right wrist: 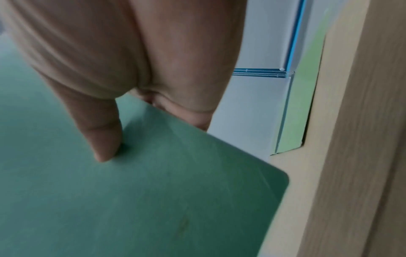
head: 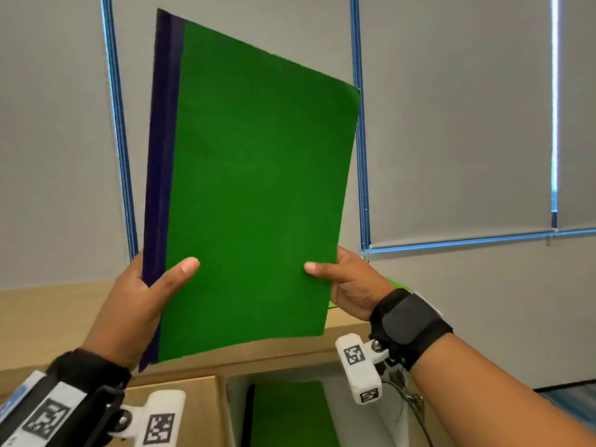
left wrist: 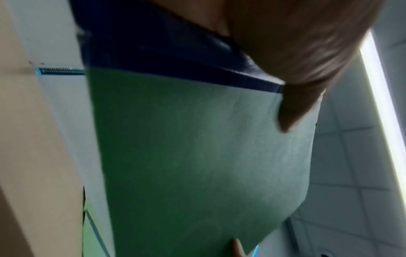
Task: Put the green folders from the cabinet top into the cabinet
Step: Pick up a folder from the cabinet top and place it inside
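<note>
Hands (head: 135,304) (head: 351,285) pinch green folder's (head: 254,188) side edges above cabinet top (head: 48,314).

A green folder (head: 251,188) with a dark blue spine strip along its left edge stands nearly upright in the air above the cabinet top (head: 48,311), tilted slightly. A second green folder (head: 290,414) lies inside the cabinet (head: 200,414). Another pale green piece (right wrist: 305,97) rests on the cabinet top's far edge.
</note>
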Available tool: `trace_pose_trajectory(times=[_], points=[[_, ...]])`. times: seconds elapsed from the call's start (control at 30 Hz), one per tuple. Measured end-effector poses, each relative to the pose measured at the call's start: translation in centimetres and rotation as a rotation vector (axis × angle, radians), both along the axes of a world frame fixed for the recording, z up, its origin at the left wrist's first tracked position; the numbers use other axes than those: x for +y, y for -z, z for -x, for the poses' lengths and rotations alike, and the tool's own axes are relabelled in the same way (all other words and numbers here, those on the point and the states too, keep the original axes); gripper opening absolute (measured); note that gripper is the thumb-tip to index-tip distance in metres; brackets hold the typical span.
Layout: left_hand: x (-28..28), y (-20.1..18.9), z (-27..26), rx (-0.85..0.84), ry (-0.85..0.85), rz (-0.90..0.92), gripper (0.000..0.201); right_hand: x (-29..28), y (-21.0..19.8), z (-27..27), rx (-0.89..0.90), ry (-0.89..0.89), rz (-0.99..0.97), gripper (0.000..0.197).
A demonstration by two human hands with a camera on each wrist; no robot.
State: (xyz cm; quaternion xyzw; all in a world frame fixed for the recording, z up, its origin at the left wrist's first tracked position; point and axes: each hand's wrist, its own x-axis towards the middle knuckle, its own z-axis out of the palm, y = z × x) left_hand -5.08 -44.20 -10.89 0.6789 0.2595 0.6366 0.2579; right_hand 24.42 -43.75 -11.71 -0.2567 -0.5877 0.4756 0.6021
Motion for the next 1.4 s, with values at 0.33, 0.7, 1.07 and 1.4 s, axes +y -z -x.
trace_pose_trajectory(times=[0.33, 0.7, 1.07, 1.4], points=[[1.5, 10.9, -1.5, 0.0, 0.182, 0.325, 0.027, 0.5, 5.8, -1.2, 0.101, 0.285, 0.076, 0.055], [2.2, 38.5, -3.7, 0.187, -0.175, 0.714, 0.032, 2.2, 33.5, -0.7, 0.016, 0.34, 0.71, 0.05], [4.7, 57.0, -5.1, 0.765, 0.069, 1.263, 0.03, 3.1, 53.2, -3.4, -0.243, 0.419, 1.112, 0.041], [4.4, 82.8, -5.3, 0.9, -0.04, 1.468, 0.029, 2.3, 61.5, -4.7, -0.779, 0.364, 1.396, 0.024]])
